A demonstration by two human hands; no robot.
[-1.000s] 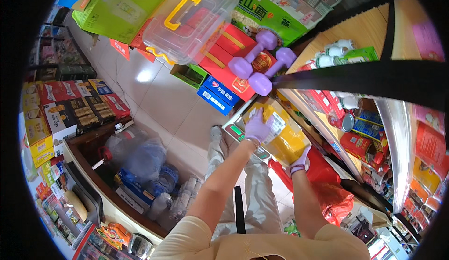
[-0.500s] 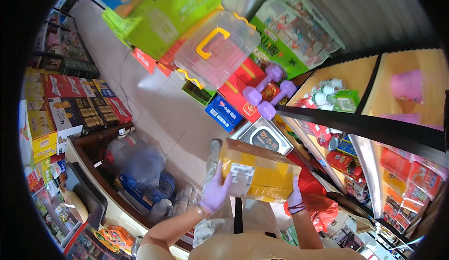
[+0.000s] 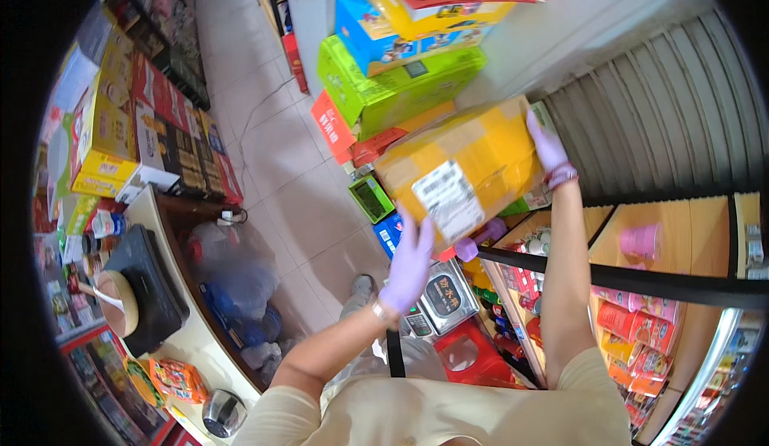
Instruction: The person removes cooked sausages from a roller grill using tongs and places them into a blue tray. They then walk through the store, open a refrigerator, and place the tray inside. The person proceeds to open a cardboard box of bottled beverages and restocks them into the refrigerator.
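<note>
A cardboard box [image 3: 497, 153] wrapped in yellow tape, with a white shipping label [image 3: 448, 197], is held out in front of me between both gloved hands. My left hand [image 3: 410, 266], in a purple glove, presses the box's near left corner below the label. At the opposite end, my right hand [image 3: 547, 143], gloved the same, grips the right side with my arm stretched out. Under and behind the box are a green carton [image 3: 392, 85] and an orange-red one [image 3: 331, 125]. Purple dumbbells [image 3: 485, 234] peek out beneath it, mostly hidden.
A metal scale [image 3: 446, 294] stands near my legs, beside a red stool [image 3: 473, 354]. Shelves with packaged food [image 3: 641, 326] run along the right. On the left are a counter [image 3: 212, 342] and stacked drink cartons [image 3: 160, 133]. A corrugated shutter [image 3: 657, 109] rises at far right.
Both hands have carried the box forward and up, away from my body, and tilted it. It now covers the clear lidded bin. My view has also shifted.
</note>
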